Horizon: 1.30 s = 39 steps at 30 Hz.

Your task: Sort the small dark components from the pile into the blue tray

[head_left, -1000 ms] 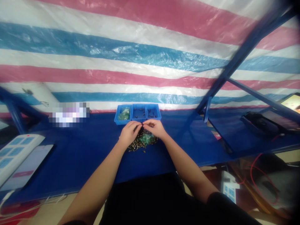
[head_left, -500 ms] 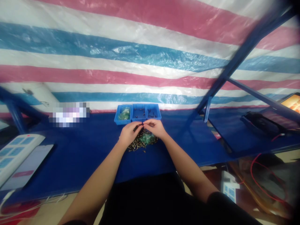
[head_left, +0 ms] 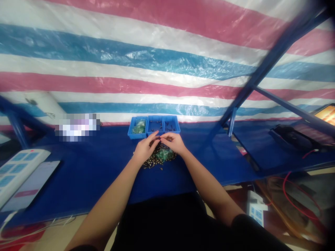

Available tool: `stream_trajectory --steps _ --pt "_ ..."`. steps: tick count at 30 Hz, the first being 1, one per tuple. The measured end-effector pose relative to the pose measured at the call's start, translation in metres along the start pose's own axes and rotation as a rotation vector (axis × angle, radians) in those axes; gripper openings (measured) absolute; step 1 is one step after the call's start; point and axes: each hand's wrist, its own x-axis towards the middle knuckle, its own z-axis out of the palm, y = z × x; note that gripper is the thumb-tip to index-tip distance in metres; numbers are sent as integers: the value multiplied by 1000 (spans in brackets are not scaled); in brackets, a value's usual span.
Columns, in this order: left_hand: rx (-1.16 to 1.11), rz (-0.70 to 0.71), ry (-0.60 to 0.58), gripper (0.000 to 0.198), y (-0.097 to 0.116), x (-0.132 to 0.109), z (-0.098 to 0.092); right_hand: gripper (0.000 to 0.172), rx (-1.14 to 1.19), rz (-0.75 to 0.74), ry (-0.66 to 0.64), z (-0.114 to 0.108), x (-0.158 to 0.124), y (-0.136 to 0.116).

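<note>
Over a pile of small brass-coloured and dark metal pieces (head_left: 153, 162), my left hand (head_left: 142, 148) and my right hand (head_left: 175, 143) meet at the fingertips. The right thumb and index finger pinch something tiny and dark, too small to name. My left hand is bent in a loose pinch at the same spot, its index finger raised a little; what it holds is hidden. A clear greenish plastic bag (head_left: 164, 153) lies on the pile below the right hand. Just beyond the fingers stand joined blue bins: a left bin (head_left: 129, 133) with green-tinted packets, a middle bin (head_left: 154, 129) and a right bin (head_left: 178, 129) with small dark pieces.
The blue table (head_left: 104, 174) carries a white power strip (head_left: 39, 155) and a phone (head_left: 34, 188) at the left. A blue metal frame post (head_left: 244, 92) slants up on the right, near a black object (head_left: 290, 137). Striped plastic sheeting (head_left: 157, 62) hangs behind.
My left index finger has lifted slightly from the thumb. My right hand stays almost still in its pinch, and the bins and pile have not moved.
</note>
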Motion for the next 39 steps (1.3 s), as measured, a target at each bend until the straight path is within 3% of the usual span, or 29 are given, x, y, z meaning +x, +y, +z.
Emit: stream_trajectory --steps 6,16,27,39 --pt "83 82 86 25 -6 1 4 29 -31 4 -25 0 -1 -2" --pt "42 -10 41 37 -2 0 1 26 -32 -12 6 0 0 -3" --pt "103 1 -17 32 1 1 -3 27 -47 -9 -2 0 0 -2" --pt "54 -7 -4 28 1 1 -4 28 -55 -4 3 -1 -1 -4"
